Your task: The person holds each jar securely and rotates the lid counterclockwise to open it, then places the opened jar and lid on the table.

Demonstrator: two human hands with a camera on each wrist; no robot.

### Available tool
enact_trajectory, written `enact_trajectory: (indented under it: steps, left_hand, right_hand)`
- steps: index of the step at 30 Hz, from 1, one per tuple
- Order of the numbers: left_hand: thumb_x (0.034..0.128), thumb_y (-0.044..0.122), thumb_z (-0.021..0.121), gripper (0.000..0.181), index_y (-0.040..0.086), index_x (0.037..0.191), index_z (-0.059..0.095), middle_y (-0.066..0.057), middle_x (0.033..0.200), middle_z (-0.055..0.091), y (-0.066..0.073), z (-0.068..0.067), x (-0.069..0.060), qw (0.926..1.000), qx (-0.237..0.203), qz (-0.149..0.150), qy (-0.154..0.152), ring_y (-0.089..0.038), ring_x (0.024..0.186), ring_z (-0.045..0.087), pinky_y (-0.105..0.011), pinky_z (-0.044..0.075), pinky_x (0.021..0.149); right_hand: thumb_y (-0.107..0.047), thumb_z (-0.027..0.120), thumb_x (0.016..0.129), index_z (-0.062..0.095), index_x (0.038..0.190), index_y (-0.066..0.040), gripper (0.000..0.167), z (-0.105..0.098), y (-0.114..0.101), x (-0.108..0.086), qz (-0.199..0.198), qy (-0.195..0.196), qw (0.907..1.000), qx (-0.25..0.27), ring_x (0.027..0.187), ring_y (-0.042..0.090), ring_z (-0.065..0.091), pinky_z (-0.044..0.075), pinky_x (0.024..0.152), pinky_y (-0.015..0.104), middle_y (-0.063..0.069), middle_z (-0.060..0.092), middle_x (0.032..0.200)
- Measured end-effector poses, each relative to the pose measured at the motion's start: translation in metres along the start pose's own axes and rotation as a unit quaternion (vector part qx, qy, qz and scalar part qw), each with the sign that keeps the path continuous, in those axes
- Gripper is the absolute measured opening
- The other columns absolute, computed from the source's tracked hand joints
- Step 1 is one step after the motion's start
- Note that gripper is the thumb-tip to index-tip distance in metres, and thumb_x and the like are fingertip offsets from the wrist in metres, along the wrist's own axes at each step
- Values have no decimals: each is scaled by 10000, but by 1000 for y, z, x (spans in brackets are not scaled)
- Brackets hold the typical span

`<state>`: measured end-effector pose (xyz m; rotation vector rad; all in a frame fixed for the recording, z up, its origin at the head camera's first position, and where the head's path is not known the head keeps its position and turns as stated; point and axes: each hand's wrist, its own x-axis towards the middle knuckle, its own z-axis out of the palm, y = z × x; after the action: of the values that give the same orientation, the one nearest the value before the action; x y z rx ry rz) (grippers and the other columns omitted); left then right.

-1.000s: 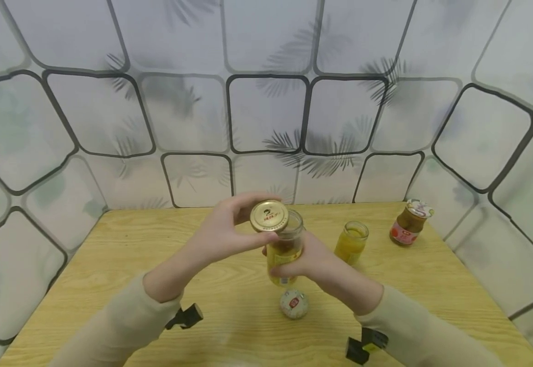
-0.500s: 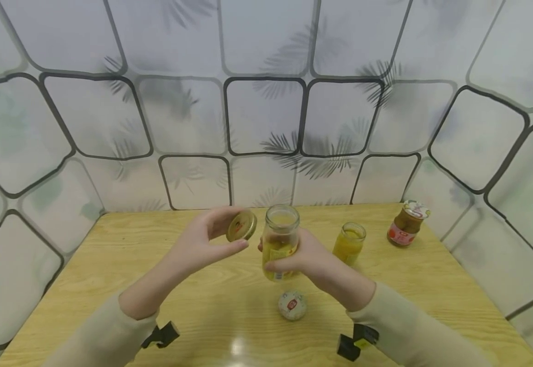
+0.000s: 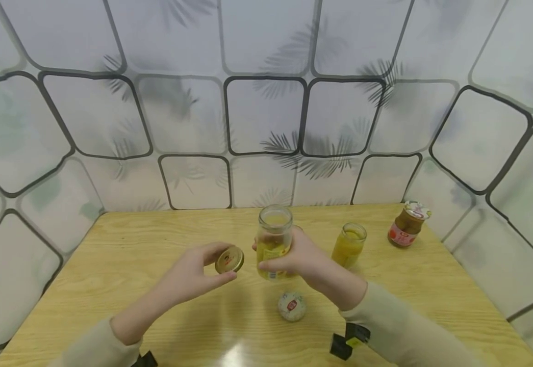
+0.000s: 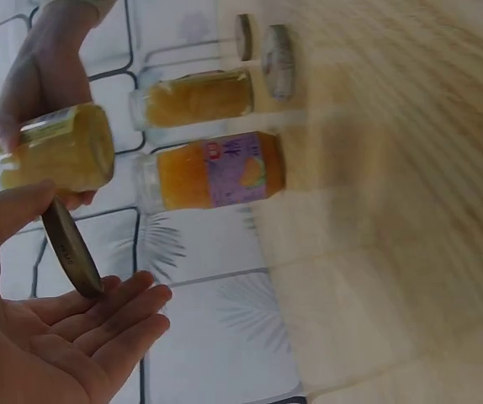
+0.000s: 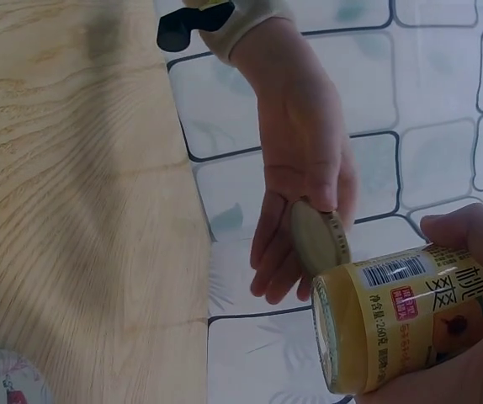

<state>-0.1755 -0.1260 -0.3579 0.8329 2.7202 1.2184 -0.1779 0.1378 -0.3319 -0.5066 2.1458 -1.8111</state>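
My left hand pinches a gold metal lid by its rim between thumb and fingers, tilted. The left wrist view shows the same lid edge-on, under the thumb. A glass jar with a yellow label is gripped in my right hand, upright above the table, its mouth uncovered. From the right wrist camera, that jar shows a barcode and printed label, and its base faces the left hand. The lid is apart from the jar, left of it and slightly lower.
A white patterned lid lies on the wooden table in front of the right hand. Behind the right forearm stands an uncovered jar with yellow contents. Farther right is a covered jar with a pink label. Patterned walls border the table.
The left hand has lifted the gold lid away from the jar's mouth and moved it left and down. The right hand and its jar have shifted slightly left.
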Motion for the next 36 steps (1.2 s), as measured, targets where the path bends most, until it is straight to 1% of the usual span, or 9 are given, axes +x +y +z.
enact_trajectory:
  steps: [6, 9, 12, 17, 21, 25, 30, 33, 36]
  left_hand:
    - [915, 290, 854, 578, -5, 1370, 654, -129, 1280, 753, -8, 16, -7, 9950, 984, -188, -37, -341, 1171, 734, -518, 603, 1006]
    - [865, 302, 897, 607, 3, 1343, 674, -121, 1241, 763, -10, 24, -11, 9880, 1494, -374, -86, -285, 1094, 746, -480, 624, 944]
    - [816, 330, 932, 665, -6, 1330, 675, -150, 1246, 758, -11, 32, -14, 9794, 1931, -524, -272, -293, 1063, 753, -469, 634, 924]
    - [768, 357, 958, 713, -38, 1291, 676, -177, 1209, 755, -16, 41, -17, 9693, 2303, -612, -602, -317, 1023, 750, -487, 637, 914]
    - [767, 374, 953, 610, -19, 1162, 707, -94, 1016, 749, -20, 46, -20, 9565, 2775, -386, -816, -212, 857, 708, -400, 645, 778]
    - [764, 404, 947, 459, 87, 971, 687, 31, 848, 641, -23, 50, -25, 9468, 3084, -125, -914, -102, 729, 576, -287, 558, 641]
    - [743, 441, 948, 472, 103, 931, 678, 39, 842, 595, -24, 54, -28, 9421, 3253, 12, -817, -96, 736, 540, -275, 531, 635]
    - [732, 464, 949, 510, 75, 946, 698, 34, 851, 561, -26, 56, -30, 9361, 3426, 99, -788, -96, 746, 517, -272, 516, 630]
    - [723, 467, 954, 531, 57, 952, 707, 31, 856, 529, -28, 57, -31, 9343, 3476, 175, -775, -97, 751, 486, -268, 493, 624]
  right_hand:
    - [26, 814, 827, 668, 1298, 36, 492, 7, 1, 6, 68, 94, 9999, 36, 1040, 125, 676, 569, 884, 285, 222, 725, 1273]
    - [25, 806, 834, 654, 1318, 34, 507, 10, 2, 9, 140, 77, 9998, 71, 1051, 123, 675, 571, 903, 286, 239, 709, 1300]
    - [32, 795, 838, 632, 1343, 35, 531, 12, 2, 12, 197, 56, 9997, 140, 1078, 135, 680, 576, 940, 298, 243, 702, 1317]
    - [54, 785, 835, 628, 1318, 50, 508, 15, 4, 17, 116, 0, 9996, 258, 1025, 139, 670, 580, 889, 288, 227, 707, 1268]
    - [58, 779, 849, 624, 1320, 57, 496, 18, 6, 21, 177, -41, 9994, 304, 1014, 138, 668, 585, 876, 293, 206, 709, 1267]
    - [56, 793, 852, 616, 1360, 10, 540, 21, 11, 24, 329, 31, 9991, 263, 1103, 172, 680, 574, 995, 363, 221, 704, 1312]
    - [47, 820, 842, 618, 1369, -33, 570, 25, 18, 28, 533, 157, 9983, 146, 1207, 237, 673, 533, 1108, 466, 227, 695, 1354]
    - [27, 833, 847, 632, 1356, -41, 551, 27, 23, 31, 633, 204, 9978, 81, 1224, 242, 667, 527, 1123, 480, 209, 700, 1361]
    - [9, 841, 849, 640, 1355, -53, 547, 30, 29, 34, 717, 238, 9971, 54, 1217, 233, 671, 529, 1120, 475, 189, 705, 1366]
